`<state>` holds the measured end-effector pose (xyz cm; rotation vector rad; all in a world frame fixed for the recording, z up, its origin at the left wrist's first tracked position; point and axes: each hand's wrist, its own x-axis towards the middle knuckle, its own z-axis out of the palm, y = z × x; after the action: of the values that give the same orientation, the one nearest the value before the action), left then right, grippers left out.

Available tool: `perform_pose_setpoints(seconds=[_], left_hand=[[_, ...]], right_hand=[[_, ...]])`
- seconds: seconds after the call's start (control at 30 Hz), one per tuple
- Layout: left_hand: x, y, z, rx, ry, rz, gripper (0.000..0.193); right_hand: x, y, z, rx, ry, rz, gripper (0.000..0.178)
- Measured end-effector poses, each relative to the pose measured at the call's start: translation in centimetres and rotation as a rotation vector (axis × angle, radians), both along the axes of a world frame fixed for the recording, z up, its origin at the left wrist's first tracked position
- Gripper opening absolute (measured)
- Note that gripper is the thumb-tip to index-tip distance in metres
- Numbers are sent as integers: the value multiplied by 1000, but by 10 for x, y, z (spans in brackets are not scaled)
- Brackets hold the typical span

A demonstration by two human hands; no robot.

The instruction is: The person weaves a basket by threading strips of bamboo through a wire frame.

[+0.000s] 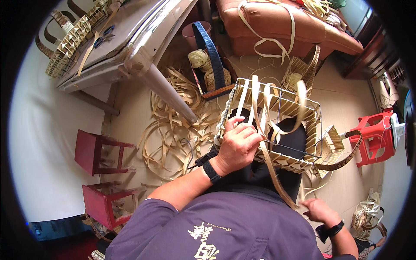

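A half-woven basket [316, 143] with a rectangular wire frame rests on my lap, its sides wrapped in pale flat strips. Several strips cross its open top, and one loops up loosely on the right. My left hand [238, 145] lies over the near left part of the frame, fingers curled and closed on a flat strip [255, 110]. A long brownish strip [275, 175] hangs from beside that hand across my lap. Its lower end comes close to my right hand [321, 213], which is out at the lower right with fingers bent in; what they pinch is unclear.
Loose strips [173, 125] are heaped on the floor by the table leg [169, 95]. A blue-handled basket [212, 60] holds coils of strip. Small red stools [104, 151] stand left; a red plastic stool [376, 136] is right. Scissors [103, 37] lie on the table.
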<state>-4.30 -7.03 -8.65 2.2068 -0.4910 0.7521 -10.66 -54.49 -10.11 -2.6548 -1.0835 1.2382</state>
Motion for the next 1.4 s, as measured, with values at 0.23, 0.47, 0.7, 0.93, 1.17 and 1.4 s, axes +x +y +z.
perform_pose_setpoints(seconds=[0.23, 0.47, 0.7, 0.93, 1.17, 1.4], left_hand=[[-1, 3, -3, 18, -11, 8, 16], [1, 3, -4, 54, -25, 6, 17], [1, 4, 7, 138, 36, -13, 12], [6, 2, 8, 299, -39, -8, 17], [6, 2, 9, 282, 28, 8, 24], [17, 11, 12, 342, 13, -173, 23]], right_hand=[[107, 146, 121, 700, -449, -213, 22], [179, 219, 107, 698, -996, 38, 34], [185, 253, 90, 829, -238, -550, 29], [191, 265, 79, 731, -307, -607, 42], [183, 259, 74, 775, -414, -398, 38], [173, 256, 69, 808, -256, -480, 38]])
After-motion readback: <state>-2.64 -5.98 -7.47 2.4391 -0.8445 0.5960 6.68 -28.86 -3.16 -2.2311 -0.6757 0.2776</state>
